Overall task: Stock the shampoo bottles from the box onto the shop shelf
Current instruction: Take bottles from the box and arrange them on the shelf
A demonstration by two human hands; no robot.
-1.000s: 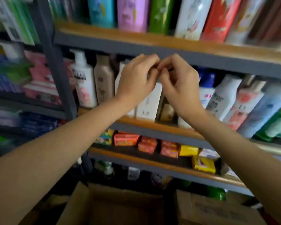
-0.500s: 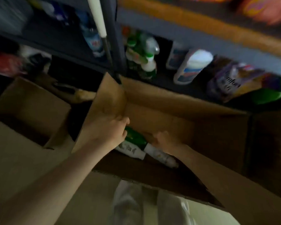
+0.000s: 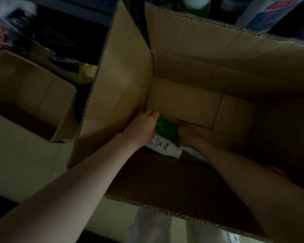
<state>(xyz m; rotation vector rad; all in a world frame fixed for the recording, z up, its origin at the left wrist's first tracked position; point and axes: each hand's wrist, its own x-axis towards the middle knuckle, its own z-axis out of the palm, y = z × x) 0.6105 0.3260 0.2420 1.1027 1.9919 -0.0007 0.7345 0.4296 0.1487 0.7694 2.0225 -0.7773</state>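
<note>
An open cardboard box [image 3: 191, 55] fills the middle of the view, its flaps standing up. At its dim bottom lies a green-and-white shampoo bottle [image 3: 165, 132] on its side. My left hand [image 3: 142, 127] reaches in from the left and grips the bottle's left side, fingers curled over it. In deep shadow, my right hand [image 3: 191, 135] curls round the bottle's green end from the right. A second white bottle [image 3: 193, 152] shows partly under my right wrist. The shelf being stocked is out of view.
Another open cardboard box [image 3: 25, 95] stands to the left. Behind the main box, a white-and-blue container [image 3: 263, 13] and a green-and-white bottle [image 3: 197, 4] sit on the lowest shelf. Pale trousers [image 3: 147, 228] show below the box's near flap.
My hands left the bottles on the middle shelf and dropped into the box. My view swung down and closer, and both hands closed in on the green-and-white bottle.
</note>
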